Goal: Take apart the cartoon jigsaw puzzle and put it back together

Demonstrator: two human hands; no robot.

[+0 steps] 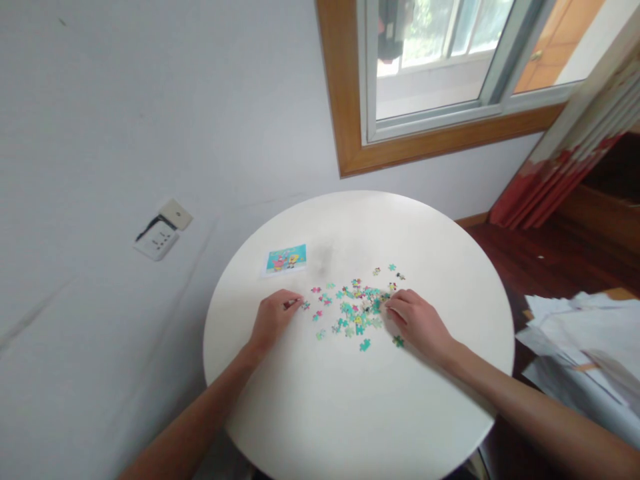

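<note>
Many small jigsaw puzzle pieces, mostly teal with some pink and yellow, lie loosely spread over the middle of the white round table. At the left edge of the spread, my left hand is closed in a pinch, with one jigsaw puzzle piece at its fingertips. My right hand rests at the right side of the pile, fingers curled together and touching the pieces there; what they grip is hidden. A picture card with pink and yellow cartoon figures lies beyond my left hand.
Few pieces lie apart near the pile's far right, such as a teal piece. A wall with a socket borders the table's left, and a window is beyond. Stacked papers stand right of the table, near a red curtain.
</note>
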